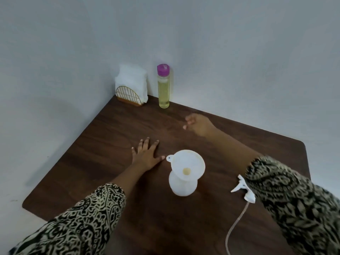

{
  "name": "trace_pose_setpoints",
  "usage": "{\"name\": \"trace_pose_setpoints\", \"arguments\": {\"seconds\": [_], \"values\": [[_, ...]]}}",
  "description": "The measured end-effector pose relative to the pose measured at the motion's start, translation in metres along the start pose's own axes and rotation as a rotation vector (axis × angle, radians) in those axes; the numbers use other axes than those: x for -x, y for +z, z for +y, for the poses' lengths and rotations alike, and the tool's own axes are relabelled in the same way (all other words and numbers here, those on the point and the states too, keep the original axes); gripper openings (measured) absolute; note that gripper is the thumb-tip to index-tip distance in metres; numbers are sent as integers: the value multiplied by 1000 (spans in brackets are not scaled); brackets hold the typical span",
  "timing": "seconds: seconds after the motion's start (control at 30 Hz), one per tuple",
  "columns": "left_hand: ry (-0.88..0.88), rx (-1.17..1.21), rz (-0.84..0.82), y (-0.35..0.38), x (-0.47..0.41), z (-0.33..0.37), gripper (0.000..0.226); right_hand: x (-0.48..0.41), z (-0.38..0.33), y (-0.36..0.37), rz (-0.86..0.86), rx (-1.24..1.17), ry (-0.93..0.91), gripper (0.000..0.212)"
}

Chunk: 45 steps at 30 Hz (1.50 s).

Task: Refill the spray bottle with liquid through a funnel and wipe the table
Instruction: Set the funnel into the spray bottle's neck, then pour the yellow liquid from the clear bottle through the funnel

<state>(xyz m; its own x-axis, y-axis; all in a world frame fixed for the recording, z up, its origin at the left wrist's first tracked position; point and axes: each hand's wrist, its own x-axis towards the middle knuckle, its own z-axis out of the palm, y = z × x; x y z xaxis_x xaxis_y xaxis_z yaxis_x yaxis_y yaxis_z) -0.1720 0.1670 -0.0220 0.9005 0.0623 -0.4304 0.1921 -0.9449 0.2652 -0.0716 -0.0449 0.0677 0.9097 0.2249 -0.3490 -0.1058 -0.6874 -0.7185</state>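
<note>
Funnel (188,163) sits in the neck of the white spray bottle (182,184), which stands upright near the middle of the dark wood bench (103,137); a small pale yellowish spot shows down at the funnel's throat. The bottle's trigger head (243,190) lies on its side on the bench to the right of the bottle, apart from it, with its thin clear dip tube (234,227) curling toward the near edge.

The person's left hand (147,156) lies flat on the bench, palm down with fingers spread wide, holding nothing; its thumb tip comes just beside the funnel's small tab without clearly touching it. The right hand (199,124) is out over the far part of the bench, blurred, its fingers loosely curled; it appears to have nothing in its grasp, though the blur keeps me from being sure how far it is closed. Both arms wear sleeves in a black-and-cream pattern.

In the far corner, against the pale wall, a tall clear bottle of yellow liquid (163,89) stands upright with its purple cap on. Just beside it to the left stands a gold wire napkin holder (128,95) filled with white napkins (132,78). The right hand is near the yellow bottle but apart from it.
</note>
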Motion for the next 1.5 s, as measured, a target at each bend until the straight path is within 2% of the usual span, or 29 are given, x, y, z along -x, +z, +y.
{"name": "trace_pose_setpoints", "arguments": {"seconds": [0.17,0.27,0.33,0.43,0.57,0.67,0.77,0.83,0.87,0.9,0.97,1.0,1.03,1.1,1.17,1.23,1.37,1.43,1.5], "values": [[26,-44,104,19,-12,-8,81,-71,-76,-2,136,226,-166,75],[26,-59,121,22,-17,-11,84,-109,-109,-1,257,230,-236,86],[29,-64,125,24,-20,-12,87,-129,-127,-1,336,249,-266,85],[45,-102,140,27,-21,-13,89,-149,-139,0,412,320,-264,72],[50,-93,90,26,-25,-14,83,-152,-148,-2,380,409,-235,60],[52,-78,-2,20,-25,-12,82,-127,-145,-2,313,472,-328,54],[63,-29,-129,9,-28,-15,86,-87,-137,0,305,430,-403,51],[72,83,-222,-5,-29,-21,88,-57,-140,-1,270,400,-421,53],[62,249,-244,-16,-26,-22,87,-40,-143,-1,241,411,-442,54],[26,522,-235,-28,-20,-22,85,-22,-147,-1,213,427,-467,55],[-41,1084,-76,-50,5,-20,76,14,-153,0,173,453,-520,55],[-7,1233,76,-57,21,-21,72,30,-154,1,160,460,-539,54],[68,1277,233,-64,41,-20,70,47,-156,0,153,467,-558,54],[249,1210,433,-74,76,-11,75,78,-160,-2,158,480,-587,53],[396,1080,509,-81,105,5,87,105,-169,-3,172,478,-613,50],[392,1080,624,-89,129,29,83,135,-179,-3,170,478,-635,48],[288,1140,888,-103,164,55,48,184,-189,3,151,557,-651,49],[268,1171,886,-102,179,54,40,201,-192,8,162,662,-684,53],[270,1176,868,-100,191,53,42,212,-194,12,181,749,-725,59]]}}
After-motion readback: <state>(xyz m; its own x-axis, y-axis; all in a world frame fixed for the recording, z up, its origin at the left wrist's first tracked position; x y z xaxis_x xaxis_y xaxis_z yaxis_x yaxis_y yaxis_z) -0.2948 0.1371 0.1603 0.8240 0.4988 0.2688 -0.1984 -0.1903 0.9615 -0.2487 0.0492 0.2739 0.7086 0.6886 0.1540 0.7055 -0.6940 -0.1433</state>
